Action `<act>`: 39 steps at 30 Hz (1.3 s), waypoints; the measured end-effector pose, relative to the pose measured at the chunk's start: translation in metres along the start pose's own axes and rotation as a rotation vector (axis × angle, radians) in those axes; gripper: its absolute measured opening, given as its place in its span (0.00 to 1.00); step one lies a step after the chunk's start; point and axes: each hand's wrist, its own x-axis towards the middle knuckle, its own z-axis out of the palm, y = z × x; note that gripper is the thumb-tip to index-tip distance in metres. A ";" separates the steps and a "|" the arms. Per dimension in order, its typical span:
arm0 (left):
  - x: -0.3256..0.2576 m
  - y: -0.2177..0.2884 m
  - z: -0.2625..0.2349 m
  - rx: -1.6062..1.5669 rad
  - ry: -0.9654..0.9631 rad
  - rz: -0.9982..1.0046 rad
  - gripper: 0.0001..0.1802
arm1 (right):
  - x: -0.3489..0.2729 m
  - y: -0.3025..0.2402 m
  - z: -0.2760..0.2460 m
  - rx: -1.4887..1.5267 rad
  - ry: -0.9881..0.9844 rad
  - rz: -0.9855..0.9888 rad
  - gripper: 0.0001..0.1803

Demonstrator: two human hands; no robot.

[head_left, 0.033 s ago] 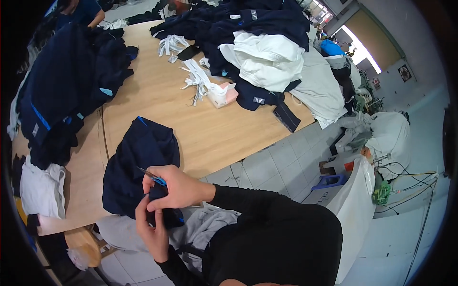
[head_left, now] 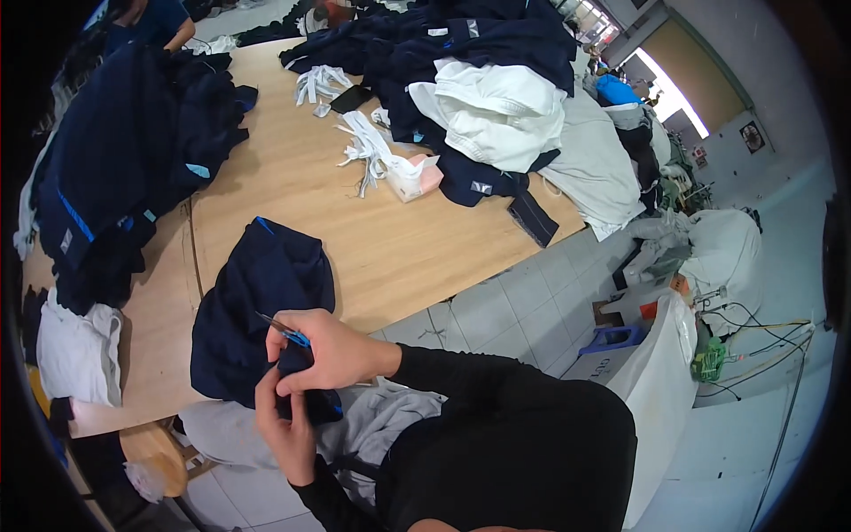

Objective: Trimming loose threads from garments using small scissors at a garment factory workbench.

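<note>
A navy garment (head_left: 266, 275) lies bunched at the table's near edge, its lower part hanging over toward my lap. My right hand (head_left: 332, 350) is closed around a small pair of blue-handled thread snips (head_left: 297, 337), their dark points toward the upper left. Its thumb and fingers also meet at the navy cloth. Just below, my left hand (head_left: 285, 426) pinches the garment's edge between thumb and fingers, its fingertips close to the right hand's. What exactly lies between the fingertips is partly hidden.
A navy garment pile (head_left: 115, 160) stands at left, above a folded white garment (head_left: 80, 350). White strips (head_left: 363, 146) and a small box (head_left: 414, 177) lie mid-table. Behind are more navy garments and a white garment (head_left: 501, 111). A wooden stool (head_left: 155, 457) stands at lower left.
Both hands have shifted very slightly; the grip on the snips and the cloth looks the same.
</note>
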 end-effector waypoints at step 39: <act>-0.004 0.042 0.021 -0.978 0.840 -0.063 0.45 | -0.035 0.022 0.010 -0.487 0.351 -0.351 0.16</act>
